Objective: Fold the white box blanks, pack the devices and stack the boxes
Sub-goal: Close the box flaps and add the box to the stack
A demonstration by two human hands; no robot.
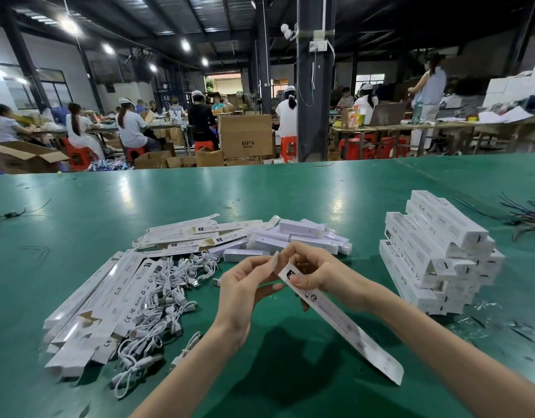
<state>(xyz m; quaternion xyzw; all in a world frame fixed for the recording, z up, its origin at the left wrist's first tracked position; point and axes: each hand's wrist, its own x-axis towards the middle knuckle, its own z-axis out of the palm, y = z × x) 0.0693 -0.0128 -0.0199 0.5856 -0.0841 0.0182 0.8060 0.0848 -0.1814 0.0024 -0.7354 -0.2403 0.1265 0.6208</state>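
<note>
Left hand (245,286) and right hand (323,274) pinch one long, flat, printed white box blank (344,325) — over glossy green table (260,191).

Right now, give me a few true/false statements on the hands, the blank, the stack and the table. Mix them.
1. The left hand and the right hand both hold one white box blank above the table. True.
2. The stack of finished boxes stands on the person's left. False: it stands on the right.
3. A heap of white cables lies between the flat blanks and the hands. True.
4. The table top is red. False: it is green.
5. Loose white devices lie on the table beyond the hands. True.
</note>
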